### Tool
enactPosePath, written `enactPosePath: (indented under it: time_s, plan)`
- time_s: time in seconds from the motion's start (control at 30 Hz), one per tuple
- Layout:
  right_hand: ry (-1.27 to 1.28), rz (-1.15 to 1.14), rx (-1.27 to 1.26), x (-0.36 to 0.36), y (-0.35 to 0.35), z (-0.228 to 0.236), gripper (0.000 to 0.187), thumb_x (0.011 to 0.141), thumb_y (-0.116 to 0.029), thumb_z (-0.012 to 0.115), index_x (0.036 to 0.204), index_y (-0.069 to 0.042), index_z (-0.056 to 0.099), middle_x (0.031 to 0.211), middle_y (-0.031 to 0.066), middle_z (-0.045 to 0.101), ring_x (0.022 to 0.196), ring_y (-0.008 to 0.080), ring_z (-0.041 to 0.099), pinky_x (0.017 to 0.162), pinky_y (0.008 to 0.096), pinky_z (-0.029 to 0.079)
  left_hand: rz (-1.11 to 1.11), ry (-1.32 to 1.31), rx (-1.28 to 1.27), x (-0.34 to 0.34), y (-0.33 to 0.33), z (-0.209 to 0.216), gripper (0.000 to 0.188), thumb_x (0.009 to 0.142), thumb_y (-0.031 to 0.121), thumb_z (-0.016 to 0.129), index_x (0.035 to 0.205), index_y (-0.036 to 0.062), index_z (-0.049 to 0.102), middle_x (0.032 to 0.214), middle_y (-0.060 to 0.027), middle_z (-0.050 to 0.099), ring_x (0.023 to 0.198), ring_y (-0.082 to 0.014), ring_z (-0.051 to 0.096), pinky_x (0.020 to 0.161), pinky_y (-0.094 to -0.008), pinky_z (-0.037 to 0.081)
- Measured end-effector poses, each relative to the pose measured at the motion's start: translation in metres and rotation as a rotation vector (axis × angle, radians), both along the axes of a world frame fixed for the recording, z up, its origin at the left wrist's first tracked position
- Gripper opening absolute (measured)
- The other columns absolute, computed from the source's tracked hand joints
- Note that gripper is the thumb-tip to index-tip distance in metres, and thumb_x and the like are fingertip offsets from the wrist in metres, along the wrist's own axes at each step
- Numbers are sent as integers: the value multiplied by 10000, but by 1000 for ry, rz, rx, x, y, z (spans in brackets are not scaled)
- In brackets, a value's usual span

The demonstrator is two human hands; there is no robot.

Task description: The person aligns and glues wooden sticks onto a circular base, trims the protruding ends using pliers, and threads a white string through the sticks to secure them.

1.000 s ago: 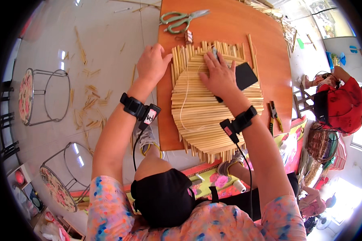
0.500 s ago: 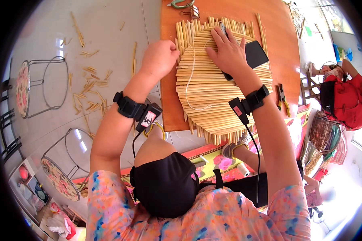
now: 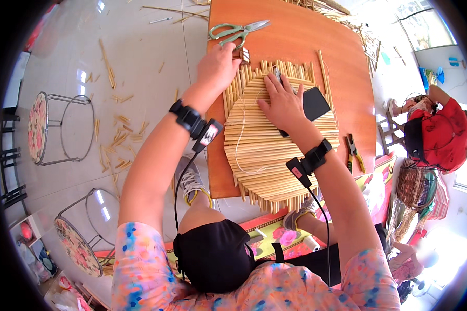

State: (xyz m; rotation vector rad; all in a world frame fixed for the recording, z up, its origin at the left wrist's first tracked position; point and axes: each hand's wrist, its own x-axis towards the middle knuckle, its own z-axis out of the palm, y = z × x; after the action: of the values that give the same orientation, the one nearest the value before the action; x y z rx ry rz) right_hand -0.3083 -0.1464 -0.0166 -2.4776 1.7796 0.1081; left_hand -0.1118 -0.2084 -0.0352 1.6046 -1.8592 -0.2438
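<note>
A mat of pale, straw-coloured reed sticks (image 3: 249,135), laid side by side into a many-sided shape, lies on the orange-brown table (image 3: 342,46). My right hand (image 3: 284,103) rests flat on it, fingers spread. Beneath its fingertips shows part of a small shiny item (image 3: 278,74); a flat black rectangle (image 3: 315,103) lies beside it. Beyond the mat's far left corner, my left hand (image 3: 219,67) has its fingers curled beside a binder clip (image 3: 244,56) and the handles of green scissors (image 3: 234,34). What its fingertips hold is hidden. A white cord (image 3: 241,136) loops over the sticks.
Pliers (image 3: 353,154) with yellow-and-black handles lie right of the mat. Cut stick pieces (image 3: 120,139) litter the tiled floor at left, near two round floral stools (image 3: 38,128). A person in red (image 3: 438,136) sits at the right, near a woven basket (image 3: 412,185).
My left hand has moved away from the mat's left edge, up to the scissors and clip. The right hand stays on the mat. The view has shifted, showing more of the table's far side.
</note>
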Motion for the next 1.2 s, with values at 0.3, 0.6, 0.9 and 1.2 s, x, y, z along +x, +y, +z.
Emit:
enactPosePath:
  time_s: [0.3,0.6,0.9,1.2]
  plan:
    - [-171,3,-48,13,3,25,565,795,-219,616,1308,-72,430,1426,87,347,1345,311,277,1060,605,186,86,149,348,-15,-52,-15,349,822,357,563,753,24,640,752,-154,651,764,-338,630,661,-412,484]
    - [-571,193,-9,23,111,40,452,744,-94,628,1175,-26,510,1326,173,436,1260,360,379,1008,446,343,-21,1030,577,71,34,23,197,880,286,577,881,92,607,851,30,612,728,-77,547,639,-237,418]
    - [-644,-19,8,1,200,29,449,722,-9,622,1159,9,521,1317,186,449,1212,384,433,1001,438,371,211,784,846,141,181,-110,241,812,184,630,989,34,564,790,-56,620,726,-153,603,620,-287,478]
    - [-578,-8,-19,25,195,26,481,718,0,619,1185,8,504,1318,191,442,1221,394,414,1007,449,359,338,393,676,127,211,-215,377,777,209,665,1084,28,542,770,-123,613,720,-276,617,674,-378,494]
